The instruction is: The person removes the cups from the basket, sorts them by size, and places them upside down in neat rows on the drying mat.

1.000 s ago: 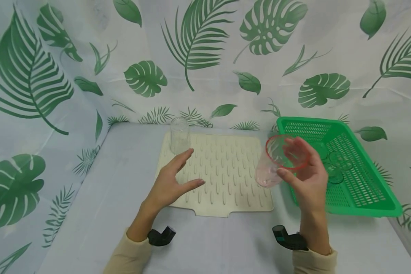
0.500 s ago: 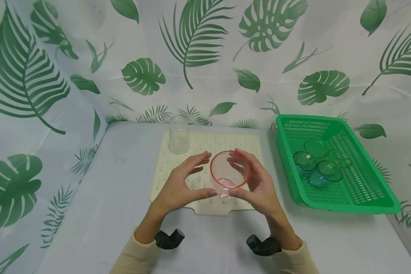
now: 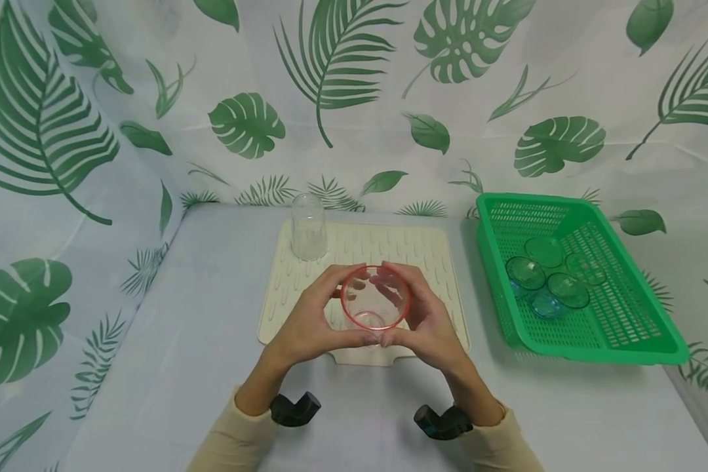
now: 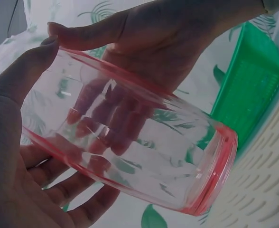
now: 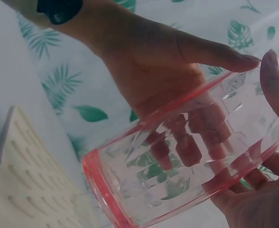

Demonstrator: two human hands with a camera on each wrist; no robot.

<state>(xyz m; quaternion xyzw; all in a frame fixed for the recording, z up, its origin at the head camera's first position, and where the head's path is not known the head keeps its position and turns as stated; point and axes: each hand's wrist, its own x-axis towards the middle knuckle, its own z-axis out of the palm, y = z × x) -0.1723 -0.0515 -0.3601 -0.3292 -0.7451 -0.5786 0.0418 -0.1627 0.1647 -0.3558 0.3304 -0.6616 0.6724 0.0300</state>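
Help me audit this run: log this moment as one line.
left grip: holding red-rimmed glass; right grip: holding same glass; clear glass: standing on mat; green basket: glasses inside

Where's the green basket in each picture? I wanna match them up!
Head: on the right side, the green basket with glasses in it.
Left wrist: toward the upper right.
Right wrist: not in this picture.
Shared landmark: the red-rimmed glass, held between the left hand and right hand, shows in all three.
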